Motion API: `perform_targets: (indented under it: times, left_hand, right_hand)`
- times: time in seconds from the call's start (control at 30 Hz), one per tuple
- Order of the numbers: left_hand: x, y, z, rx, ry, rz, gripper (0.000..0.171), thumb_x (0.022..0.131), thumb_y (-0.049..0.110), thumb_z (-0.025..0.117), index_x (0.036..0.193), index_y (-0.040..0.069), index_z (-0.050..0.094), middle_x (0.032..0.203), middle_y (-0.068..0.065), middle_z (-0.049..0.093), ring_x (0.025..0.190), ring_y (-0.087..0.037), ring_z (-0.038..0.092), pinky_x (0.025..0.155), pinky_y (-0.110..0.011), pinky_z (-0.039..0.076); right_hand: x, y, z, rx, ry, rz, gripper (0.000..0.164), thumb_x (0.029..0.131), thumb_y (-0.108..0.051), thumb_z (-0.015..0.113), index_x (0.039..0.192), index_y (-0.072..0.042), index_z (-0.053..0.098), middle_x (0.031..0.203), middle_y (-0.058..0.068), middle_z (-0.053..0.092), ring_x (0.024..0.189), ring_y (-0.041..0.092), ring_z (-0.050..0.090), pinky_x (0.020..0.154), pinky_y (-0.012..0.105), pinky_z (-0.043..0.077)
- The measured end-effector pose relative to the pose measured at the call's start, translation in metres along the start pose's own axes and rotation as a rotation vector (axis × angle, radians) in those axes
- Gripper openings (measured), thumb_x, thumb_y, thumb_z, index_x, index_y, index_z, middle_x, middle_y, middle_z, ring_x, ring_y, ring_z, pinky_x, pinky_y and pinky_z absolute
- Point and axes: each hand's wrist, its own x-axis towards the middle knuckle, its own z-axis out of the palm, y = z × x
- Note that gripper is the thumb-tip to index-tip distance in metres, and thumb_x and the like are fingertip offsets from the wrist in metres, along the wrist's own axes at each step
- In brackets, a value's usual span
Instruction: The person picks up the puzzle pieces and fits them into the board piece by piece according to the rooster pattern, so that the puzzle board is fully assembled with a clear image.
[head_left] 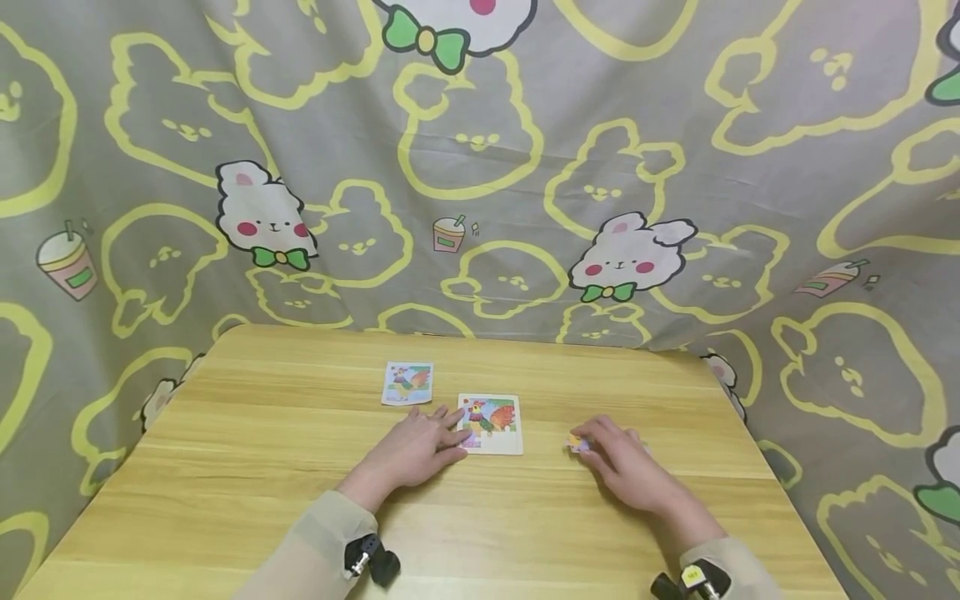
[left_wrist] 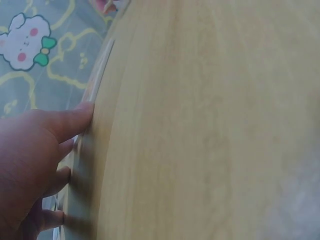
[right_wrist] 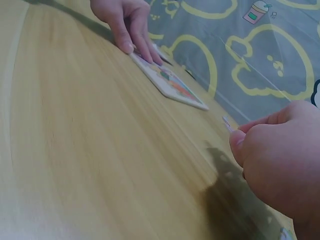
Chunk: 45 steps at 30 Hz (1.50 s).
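Observation:
A square jigsaw board (head_left: 504, 445) with a rooster picture lies on the table, its lower right part bare and pale. My left hand (head_left: 416, 448) rests on the board's left side with fingers spread; in the left wrist view the thumb touches the near edge. To the right of the board, my right hand (head_left: 626, 467) pinches a small puzzle piece (head_left: 577, 443) between thumb and fingertips. The right wrist view shows that piece (right_wrist: 227, 123) edge-on, held above the tabletop. A bit of another colourful piece (right_wrist: 285, 234) shows under the right hand, mostly hidden.
A picture card (head_left: 407, 383) with the same rooster lies behind and left of the board. The wooden table (head_left: 300, 400) meets a patterned curtain (head_left: 510, 167) at its back and sides. Each wrist carries a small black camera (head_left: 382, 567).

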Motion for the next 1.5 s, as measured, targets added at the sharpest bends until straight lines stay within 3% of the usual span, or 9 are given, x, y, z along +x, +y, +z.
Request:
perform_targets:
  times: [0.5, 0.73, 1.5]
  left_hand:
    - [0.001, -0.002, 0.001, 0.005, 0.010, -0.001, 0.043, 0.108, 0.043, 0.061, 0.143, 0.020, 0.070, 0.160, -0.008, 0.049, 0.146, -0.042, 0.044, 0.115, -0.075, 0.027]
    - [0.002, -0.002, 0.001, -0.011, 0.011, 0.008, 0.042, 0.107, 0.040, 0.063, 0.143, 0.019, 0.070, 0.160, -0.010, 0.048, 0.146, -0.044, 0.043, 0.116, -0.075, 0.025]
    - [0.002, -0.002, 0.002, -0.046, 0.011, 0.003, 0.041, 0.107, 0.038, 0.064, 0.142, 0.017, 0.070, 0.159, -0.011, 0.049, 0.147, -0.045, 0.042, 0.115, -0.076, 0.024]
  right_hand:
    - [0.024, -0.023, 0.016, 0.039, -0.031, -0.041, 0.034, 0.103, -0.014, 0.069, 0.136, -0.010, 0.065, 0.128, -0.006, 0.061, 0.114, 0.013, 0.061, 0.093, 0.040, 0.037]
    - [0.033, -0.029, 0.020, 0.076, -0.053, -0.061, 0.034, 0.103, -0.021, 0.070, 0.136, -0.012, 0.067, 0.125, -0.006, 0.062, 0.108, 0.011, 0.060, 0.093, 0.040, 0.035]
    - [0.053, -0.046, 0.035, 0.027, -0.069, -0.071, 0.033, 0.104, -0.029, 0.071, 0.133, -0.014, 0.072, 0.120, -0.007, 0.063, 0.099, 0.007, 0.057, 0.091, 0.040, 0.033]
